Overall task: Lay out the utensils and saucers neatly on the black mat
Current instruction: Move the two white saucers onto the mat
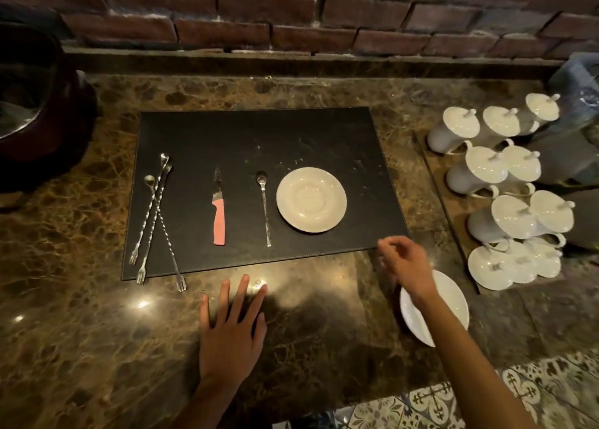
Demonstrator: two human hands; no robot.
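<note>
Left hand [231,334] is lying flat on the desk [81,331], fingers spread, likely bracing. Right hand [405,261], fingers loosely curled and empty, is hovering between mat [259,136] corner and a second saucer [450,302] off-mat.

The right forearm [453,341] hides part of the second saucer [450,302]; right hand [405,263] blurred.

Brown marble counter [97,347], glossy, dim warm light. Rough red brick wall [291,13] behind. Patterned floor tiles [453,402] at right
</note>
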